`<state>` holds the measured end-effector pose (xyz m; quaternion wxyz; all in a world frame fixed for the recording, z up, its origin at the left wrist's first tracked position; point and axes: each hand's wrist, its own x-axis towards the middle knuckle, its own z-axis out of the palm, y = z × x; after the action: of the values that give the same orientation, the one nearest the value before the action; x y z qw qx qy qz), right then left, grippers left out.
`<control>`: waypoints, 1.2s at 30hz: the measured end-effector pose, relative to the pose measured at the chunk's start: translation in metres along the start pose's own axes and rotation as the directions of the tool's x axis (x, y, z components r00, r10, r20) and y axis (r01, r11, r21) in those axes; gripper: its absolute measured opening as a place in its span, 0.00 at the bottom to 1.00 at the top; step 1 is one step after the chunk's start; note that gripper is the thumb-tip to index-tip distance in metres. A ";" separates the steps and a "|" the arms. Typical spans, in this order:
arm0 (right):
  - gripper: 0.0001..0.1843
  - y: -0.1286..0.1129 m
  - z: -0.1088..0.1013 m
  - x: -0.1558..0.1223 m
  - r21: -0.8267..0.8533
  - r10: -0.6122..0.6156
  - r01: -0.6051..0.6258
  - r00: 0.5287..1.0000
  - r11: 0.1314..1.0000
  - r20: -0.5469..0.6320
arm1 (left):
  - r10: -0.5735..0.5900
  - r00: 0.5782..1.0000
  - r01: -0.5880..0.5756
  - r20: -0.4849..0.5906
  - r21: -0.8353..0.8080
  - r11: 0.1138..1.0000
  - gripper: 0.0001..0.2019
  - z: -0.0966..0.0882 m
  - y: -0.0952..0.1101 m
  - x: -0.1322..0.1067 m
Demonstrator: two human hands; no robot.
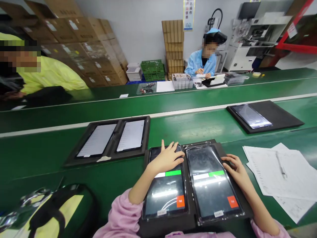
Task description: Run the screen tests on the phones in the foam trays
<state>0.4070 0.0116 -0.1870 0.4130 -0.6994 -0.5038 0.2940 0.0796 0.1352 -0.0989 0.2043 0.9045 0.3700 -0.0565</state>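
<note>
Two tablets lie side by side in a black foam tray in front of me, the left tablet and the right tablet. Both have clear film over them and show a green bar and a red box on a dark screen. Spread across the upper part of the left tablet is my left hand, fingers apart, covering some of its screen. My right hand rests at the upper right edge of the right tablet and the foam tray, fingers bent but apart, gripping nothing that I can see.
Further left, a second foam tray bears two lit tablets. Another tablet lies on a foam tray at right. Papers with a pen lie beside my right arm; a black strap sits at lower left. Two co-workers sit across the green bench.
</note>
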 end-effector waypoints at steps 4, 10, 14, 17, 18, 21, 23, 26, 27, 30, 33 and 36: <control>0.24 0.002 0.000 0.001 -0.006 -0.019 0.019 1.000 1.000 0.006 | 0.013 1.000 -0.012 -0.014 0.017 1.000 0.20 0.000 -0.002 0.003; 0.25 0.003 0.001 0.003 0.040 -0.006 0.005 0.999 0.999 0.045 | 0.013 0.997 -0.012 -0.073 0.010 1.000 0.22 0.005 -0.007 0.002; 0.24 0.002 -0.003 0.006 0.080 0.001 -0.010 0.994 0.997 0.108 | 0.010 0.996 -0.009 -0.084 0.010 1.000 0.22 0.008 -0.007 0.003; 0.23 0.003 -0.004 0.008 0.068 0.012 -0.021 0.990 0.997 0.138 | 0.006 0.995 -0.004 -0.104 0.018 1.000 0.21 0.007 -0.005 0.006; 0.23 0.003 -0.004 0.008 0.053 0.013 -0.020 0.990 0.998 0.138 | 0.006 0.995 -0.004 -0.104 0.018 1.000 0.21 0.006 -0.004 0.007; 0.24 0.004 -0.003 0.009 0.018 -0.019 0.016 0.993 1.000 0.120 | 0.004 0.999 -0.003 -0.051 0.015 1.000 0.18 0.004 -0.007 0.005; 0.24 0.004 -0.003 0.008 0.000 -0.042 0.042 0.991 0.999 0.124 | 0.008 1.000 -0.008 -0.021 -0.002 1.000 0.17 0.004 -0.013 -0.005; 0.21 -0.004 -0.006 0.003 -0.092 -0.135 0.141 0.989 0.986 0.066 | -0.012 0.998 0.009 -0.055 -0.049 0.999 0.23 0.011 -0.029 -0.042; 0.20 -0.009 -0.007 -0.001 -0.153 -0.209 0.213 0.977 0.965 0.043 | -0.032 0.997 0.027 -0.073 -0.061 0.998 0.25 0.014 -0.034 -0.058; 0.14 -0.032 -0.007 -0.020 -0.330 -0.503 0.531 0.847 0.780 0.173 | -0.123 0.989 0.114 -0.088 -0.094 0.989 0.28 0.029 -0.046 -0.113; 0.13 -0.061 -0.003 -0.041 -0.317 -0.647 0.789 0.614 0.527 0.453 | -0.201 0.975 0.185 -0.092 -0.155 0.970 0.30 0.044 -0.048 -0.153; 0.12 -0.082 0.005 -0.052 -0.218 -0.637 0.876 0.466 0.431 0.615 | -0.266 0.955 0.227 -0.129 -0.257 0.940 0.31 0.057 -0.045 -0.166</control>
<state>0.3487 -0.0242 -0.1182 0.1743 -0.3778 -0.9063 0.0742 -0.0680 0.0335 -0.1231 0.2723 0.8213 0.4999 0.0370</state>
